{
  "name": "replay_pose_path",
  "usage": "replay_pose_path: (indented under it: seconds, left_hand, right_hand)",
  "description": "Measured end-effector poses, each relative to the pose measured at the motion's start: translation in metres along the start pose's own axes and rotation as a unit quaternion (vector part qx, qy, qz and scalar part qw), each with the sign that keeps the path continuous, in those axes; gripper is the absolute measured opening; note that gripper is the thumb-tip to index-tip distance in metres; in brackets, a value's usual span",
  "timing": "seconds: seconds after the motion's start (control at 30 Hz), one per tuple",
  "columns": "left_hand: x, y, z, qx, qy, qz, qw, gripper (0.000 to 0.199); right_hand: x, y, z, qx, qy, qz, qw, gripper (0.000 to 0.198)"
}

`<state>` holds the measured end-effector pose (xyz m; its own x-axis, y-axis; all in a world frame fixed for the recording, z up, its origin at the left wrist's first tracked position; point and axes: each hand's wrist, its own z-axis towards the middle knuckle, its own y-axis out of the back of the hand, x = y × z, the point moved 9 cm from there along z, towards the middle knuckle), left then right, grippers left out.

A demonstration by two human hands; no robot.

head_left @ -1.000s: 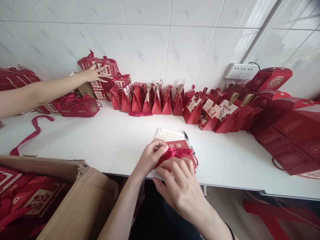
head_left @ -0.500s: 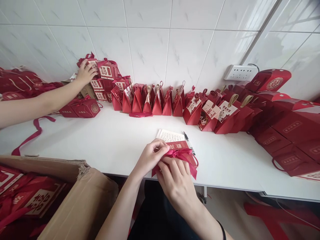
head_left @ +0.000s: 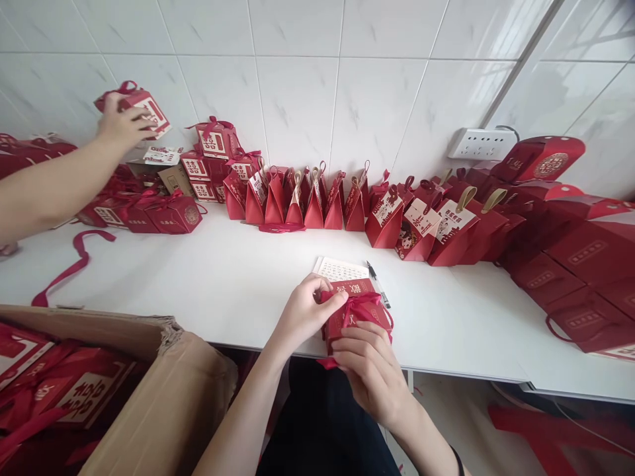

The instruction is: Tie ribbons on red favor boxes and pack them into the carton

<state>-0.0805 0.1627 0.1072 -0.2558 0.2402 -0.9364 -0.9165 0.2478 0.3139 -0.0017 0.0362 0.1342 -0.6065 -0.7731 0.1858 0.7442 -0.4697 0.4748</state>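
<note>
Head view: both hands work one small red box at the near edge of the surface, roughly mid-way along. Left hand pinches the ribbon on top w/ thumb and forefinger; right hand cups the box from the front, fingers curled on it. Box overhangs the edge a bit, so a slipped grip could drop it to the floor. Pulling the ribbon too hard might crush the lid. A notepad and pen lie just behind; a co-worker's hand lifts another box near the far left corner.
</note>
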Motion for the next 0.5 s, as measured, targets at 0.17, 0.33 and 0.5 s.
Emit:
replay_pose_path:
  seconds: [0.17, 0.33, 0.5]
  left_hand:
    - [-0.004, -0.003, -0.001, -0.003, -0.007, 0.061, 0.998, 0.03]
    - [-0.003, -0.003, -0.002, -0.027, -0.006, 0.101, 0.994, 0.034]
    - [-0.002, -0.007, -0.003, -0.016, -0.015, 0.104, 0.994, 0.036]
  right_hand:
    - [-0.001, 0.016, -0.013, 0.005, 0.031, 0.005, 0.999, 0.021]
    - [0.003, 0.023, -0.012, 0.042, 0.045, 0.025, 0.998, 0.013]
    - [-0.083, 0.059, -0.014, -0.088, -0.222, -0.007, 0.971, 0.011]
